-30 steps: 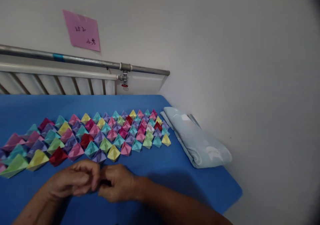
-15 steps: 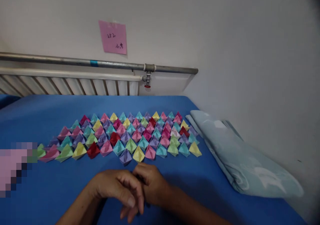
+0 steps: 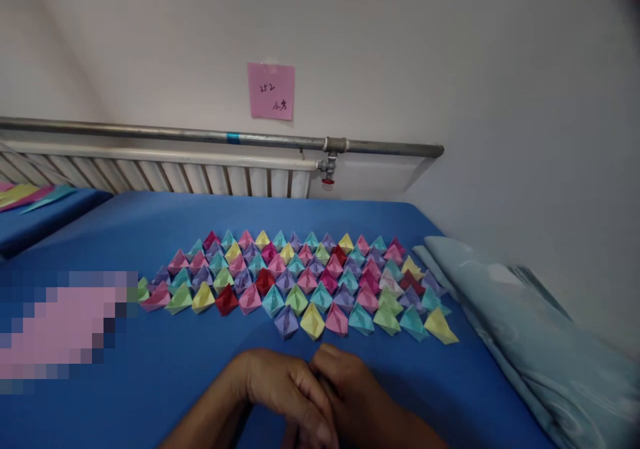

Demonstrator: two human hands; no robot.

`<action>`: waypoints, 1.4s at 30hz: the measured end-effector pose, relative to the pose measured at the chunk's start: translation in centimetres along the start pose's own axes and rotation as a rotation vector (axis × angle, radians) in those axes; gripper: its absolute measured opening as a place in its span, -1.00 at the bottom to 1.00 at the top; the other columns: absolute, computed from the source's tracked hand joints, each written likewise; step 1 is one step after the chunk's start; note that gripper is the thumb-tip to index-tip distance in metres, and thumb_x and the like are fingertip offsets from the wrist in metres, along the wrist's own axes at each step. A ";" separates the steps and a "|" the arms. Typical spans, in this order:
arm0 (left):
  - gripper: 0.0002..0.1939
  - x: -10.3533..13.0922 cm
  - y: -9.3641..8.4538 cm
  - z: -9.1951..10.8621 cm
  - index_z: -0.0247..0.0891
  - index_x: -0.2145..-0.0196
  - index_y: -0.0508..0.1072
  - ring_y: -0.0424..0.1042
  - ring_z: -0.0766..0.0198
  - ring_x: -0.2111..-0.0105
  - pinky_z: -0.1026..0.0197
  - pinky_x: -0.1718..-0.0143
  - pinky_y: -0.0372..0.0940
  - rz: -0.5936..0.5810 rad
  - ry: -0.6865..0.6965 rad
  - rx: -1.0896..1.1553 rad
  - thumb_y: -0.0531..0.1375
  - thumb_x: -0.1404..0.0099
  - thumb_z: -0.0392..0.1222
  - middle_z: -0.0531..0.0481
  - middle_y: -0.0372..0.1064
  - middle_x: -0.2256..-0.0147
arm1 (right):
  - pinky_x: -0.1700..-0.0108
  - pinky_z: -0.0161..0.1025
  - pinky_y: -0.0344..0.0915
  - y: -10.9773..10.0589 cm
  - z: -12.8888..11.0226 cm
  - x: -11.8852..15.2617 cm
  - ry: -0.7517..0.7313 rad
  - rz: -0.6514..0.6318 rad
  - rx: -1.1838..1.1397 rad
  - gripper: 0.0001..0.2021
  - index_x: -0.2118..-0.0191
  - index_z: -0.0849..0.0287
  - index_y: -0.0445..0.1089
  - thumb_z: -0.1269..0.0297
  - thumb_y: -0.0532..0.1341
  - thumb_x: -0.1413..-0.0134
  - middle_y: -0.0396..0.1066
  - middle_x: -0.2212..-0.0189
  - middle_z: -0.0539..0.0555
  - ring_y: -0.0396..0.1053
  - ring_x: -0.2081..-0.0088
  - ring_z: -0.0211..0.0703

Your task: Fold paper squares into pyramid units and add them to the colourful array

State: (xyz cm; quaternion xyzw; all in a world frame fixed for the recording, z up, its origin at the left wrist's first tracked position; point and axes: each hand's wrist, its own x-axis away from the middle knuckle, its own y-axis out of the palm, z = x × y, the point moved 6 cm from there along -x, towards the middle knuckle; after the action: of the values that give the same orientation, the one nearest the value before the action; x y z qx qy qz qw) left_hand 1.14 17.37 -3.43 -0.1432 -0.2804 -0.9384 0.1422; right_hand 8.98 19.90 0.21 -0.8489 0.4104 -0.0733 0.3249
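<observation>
My left hand (image 3: 290, 388) lies at the bottom middle of the head view, its fingers loose and drooping, partly cut off by the lower edge. Against it rests my right hand (image 3: 347, 384), knuckles up and fingers curled; its fingertips are hidden. The hands touch each other, and I see nothing held in either. Just beyond them, a purple folded paper piece (image 3: 287, 322) and a yellow folded paper piece (image 3: 313, 322) stand at the near edge of several rows of small pointed paper pieces (image 3: 265, 281) in many colours.
A blue-covered table (image 3: 200, 356) carries the rows. Folded pale green cloth (image 3: 505, 322) lies along its right side. A pink sheet (image 3: 65, 322), pixelated, is at left. Behind are a metal pipe (image 3: 175, 134), a radiator (image 3: 220, 177) and a pink wall note (image 3: 271, 91).
The view has swung left, so the table and paper pieces appear farther right. My hands stay together, and more of the left fingers is cut off below. Colourful sheets now show at far left.
</observation>
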 end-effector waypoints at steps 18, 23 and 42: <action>-0.83 0.8 -0.2 0.1 -0.19 0.40 0.63 0.19 0.47 0.66 0.41 0.60 0.17 0.239 0.039 -0.217 0.23 -0.07 -0.18 0.11 0.39 0.59 | 0.57 -0.40 0.04 0.3 -0.7 0.5 -0.171 0.054 0.332 -0.79 0.54 0.18 0.22 0.34 0.25 -0.02 0.21 0.58 -0.09 0.15 0.56 -0.36; -0.83 0.7 -0.5 0.2 -0.20 0.46 0.63 0.19 0.44 0.63 0.40 0.61 0.11 0.320 0.016 -0.301 0.21 -0.02 -0.24 0.12 0.31 0.61 | 0.61 -0.39 -0.01 1.2 0.1 0.5 -0.203 -0.010 0.463 -0.75 0.55 0.17 0.21 0.25 0.27 -0.02 0.27 0.58 -0.07 0.16 0.58 -0.35; -0.83 0.7 -0.1 0.5 -0.22 0.46 0.62 0.21 0.44 0.62 0.39 0.61 0.14 0.286 0.035 -0.247 0.21 -0.03 -0.21 0.10 0.34 0.59 | 0.62 -0.38 -0.05 1.1 0.1 0.6 -0.186 0.010 0.476 -0.70 0.56 0.14 0.13 0.22 0.30 0.06 0.24 0.57 -0.09 0.11 0.59 -0.36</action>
State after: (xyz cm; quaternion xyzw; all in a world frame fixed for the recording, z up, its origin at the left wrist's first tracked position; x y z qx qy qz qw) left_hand 0.53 17.58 -2.81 -0.1816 -0.1375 -0.9383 0.2602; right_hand 8.74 19.03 -0.65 -0.7495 0.3544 -0.0878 0.5522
